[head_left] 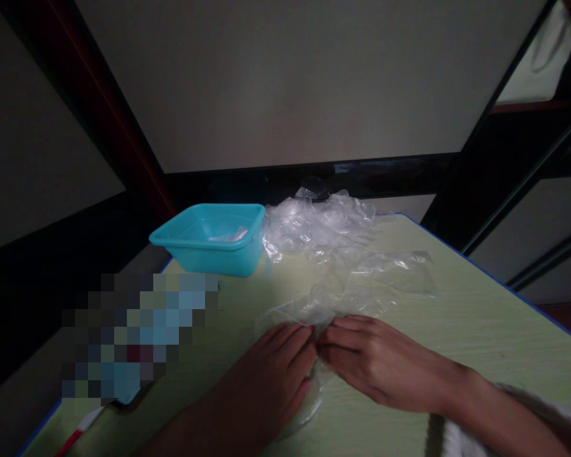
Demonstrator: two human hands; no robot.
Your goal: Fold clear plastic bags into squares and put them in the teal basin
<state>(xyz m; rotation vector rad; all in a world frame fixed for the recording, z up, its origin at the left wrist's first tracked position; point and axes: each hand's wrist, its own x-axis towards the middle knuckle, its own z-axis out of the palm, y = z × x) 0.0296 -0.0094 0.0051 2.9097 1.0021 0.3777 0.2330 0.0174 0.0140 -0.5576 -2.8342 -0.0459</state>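
My left hand (271,374) and my right hand (375,362) rest on the pale green table (480,330), fingertips meeting at the near edge of a clear plastic bag (323,308). Both hands have their fingers pressed together and pinch the thin film between them. Part of the bag lies flat under my left palm. A heap of more crumpled clear plastic bags (323,225) sits farther back on the table, beyond my hands.
A turquoise plastic tub (209,240) stands at the table's far left with something clear inside. A blurred-out patch covers the near left. A red and white pen-like object (78,431) lies at the near left edge. Dark frames and a wall rise behind.
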